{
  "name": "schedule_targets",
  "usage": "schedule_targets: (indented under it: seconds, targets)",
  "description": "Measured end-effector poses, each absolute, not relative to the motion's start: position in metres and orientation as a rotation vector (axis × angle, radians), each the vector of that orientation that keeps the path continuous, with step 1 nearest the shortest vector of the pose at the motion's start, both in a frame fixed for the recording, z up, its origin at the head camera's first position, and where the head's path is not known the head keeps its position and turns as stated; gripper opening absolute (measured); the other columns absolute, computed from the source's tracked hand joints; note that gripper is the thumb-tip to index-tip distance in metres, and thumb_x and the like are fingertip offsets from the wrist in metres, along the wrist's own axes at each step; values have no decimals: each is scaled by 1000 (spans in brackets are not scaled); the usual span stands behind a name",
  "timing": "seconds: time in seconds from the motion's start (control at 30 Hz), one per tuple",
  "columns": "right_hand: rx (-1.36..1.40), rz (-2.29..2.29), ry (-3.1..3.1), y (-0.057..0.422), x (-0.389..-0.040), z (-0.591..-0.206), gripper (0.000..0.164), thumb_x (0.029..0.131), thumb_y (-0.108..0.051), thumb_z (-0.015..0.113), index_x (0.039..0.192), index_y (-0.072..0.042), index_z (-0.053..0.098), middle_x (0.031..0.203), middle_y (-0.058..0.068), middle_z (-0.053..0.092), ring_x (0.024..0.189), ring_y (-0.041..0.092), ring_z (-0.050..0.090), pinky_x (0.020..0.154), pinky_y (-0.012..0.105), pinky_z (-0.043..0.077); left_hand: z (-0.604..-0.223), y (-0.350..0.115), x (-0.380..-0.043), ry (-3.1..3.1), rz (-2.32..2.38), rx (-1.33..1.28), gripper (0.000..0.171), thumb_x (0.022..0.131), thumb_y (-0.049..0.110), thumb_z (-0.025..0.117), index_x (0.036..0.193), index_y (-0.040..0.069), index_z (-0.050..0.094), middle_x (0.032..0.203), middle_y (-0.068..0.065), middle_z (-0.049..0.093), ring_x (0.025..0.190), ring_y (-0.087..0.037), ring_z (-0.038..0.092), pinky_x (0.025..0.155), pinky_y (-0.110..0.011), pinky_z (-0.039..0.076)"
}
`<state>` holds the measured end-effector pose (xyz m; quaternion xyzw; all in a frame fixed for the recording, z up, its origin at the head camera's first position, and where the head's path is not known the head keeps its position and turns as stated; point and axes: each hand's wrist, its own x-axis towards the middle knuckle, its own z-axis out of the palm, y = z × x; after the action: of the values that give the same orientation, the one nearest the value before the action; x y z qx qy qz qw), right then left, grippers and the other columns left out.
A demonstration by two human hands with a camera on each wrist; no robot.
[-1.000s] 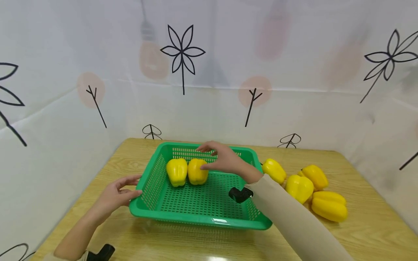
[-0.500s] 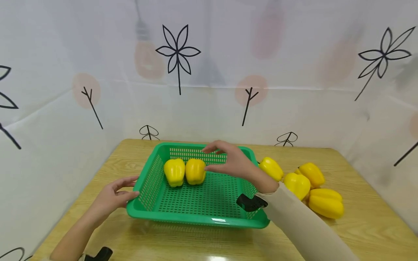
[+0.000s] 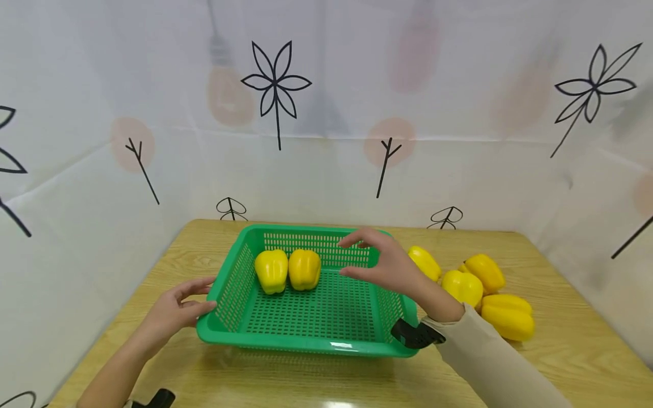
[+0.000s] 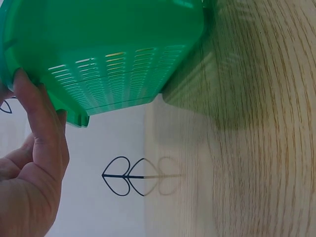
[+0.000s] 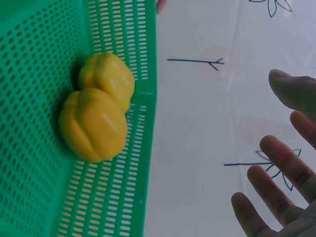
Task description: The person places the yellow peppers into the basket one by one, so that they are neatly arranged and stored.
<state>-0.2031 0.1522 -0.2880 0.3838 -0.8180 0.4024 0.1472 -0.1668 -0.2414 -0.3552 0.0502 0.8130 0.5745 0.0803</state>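
A green plastic basket (image 3: 308, 341) with slotted walls sits on the table. Two yellow bell peppers, the left one (image 3: 271, 272) and the right one (image 3: 304, 270), rest side by side in its back left part. My left hand (image 3: 170, 309) holds the basket's left rim; in the left wrist view its fingers (image 4: 37, 106) lie against the outside of the rim. Over the right half of the basket, my right hand (image 3: 385, 263) hovers with thumb and fingers spread apart and nothing between them. The right wrist view shows these fingers (image 5: 276, 192) away from the peppers.
Several more yellow bell peppers (image 3: 461, 288) lie on the wooden table (image 3: 576, 351) to the right of the basket, partly behind my right forearm. A white patterned cloth (image 3: 326, 181) hangs behind and beside the table.
My right hand has drawn back to the right, away from the right pepper in the basket. The left hand stays at the rim. The whole view has shifted slightly.
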Motion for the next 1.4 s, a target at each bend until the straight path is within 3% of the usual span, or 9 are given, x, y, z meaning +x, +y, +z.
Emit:
schedule_targets:
  seconds: [0.23, 0.4, 0.6, 0.83, 1.1, 1.4]
  targets:
    - [957, 1121, -2405, 170, -193, -295, 38, 74, -16, 80, 108, -14, 63, 107, -2, 62, 101, 17, 56, 88, 37, 45, -356, -242, -166, 2438, 1717, 165, 64, 89, 22, 65, 142, 4, 36, 133, -24, 39, 93, -14, 62, 70, -37, 53]
    - [923, 1091, -2353, 182, -188, -301, 37, 73, -11, 80, 107, -13, 64, 104, -1, 62, 97, 16, 56, 85, 32, 46, -356, -242, -167, 2451, 1708, 163, 64, 88, 23, 66, 142, 5, 37, 133, -23, 40, 93, -12, 62, 70, -36, 53]
    - [846, 1071, -2343, 198, -180, -308, 36, 73, -9, 80, 105, -15, 64, 105, -7, 60, 96, 13, 54, 84, 31, 46, -357, -241, -167, 2433, 1720, 165, 64, 89, 22, 66, 142, 4, 37, 133, -23, 40, 93, -14, 62, 70, -36, 53]
    - [748, 1068, -2370, 215, -171, -312, 34, 75, -10, 79, 106, -16, 64, 107, -8, 59, 96, 16, 55, 85, 20, 41, -355, -241, -166, 2448, 1709, 159, 64, 88, 23, 66, 142, 5, 37, 133, -24, 40, 93, -13, 62, 70, -36, 53]
    - [681, 1000, -2317, 233, -166, -321, 44, 65, 0, 83, 103, -14, 65, 103, 1, 61, 92, 5, 52, 83, 14, 38, -357, -242, -166, 2442, 1719, 149, 65, 88, 24, 66, 143, 5, 36, 134, -24, 39, 93, -13, 62, 70, -37, 53]
    - [487, 958, -2389, 258, -154, -330, 33, 73, -8, 80, 102, -10, 64, 103, -1, 59, 94, 1, 49, 83, 12, 37, -357, -241, -167, 2438, 1731, 146, 64, 88, 23, 66, 142, 4, 37, 134, -23, 39, 92, -13, 62, 69, -37, 53]
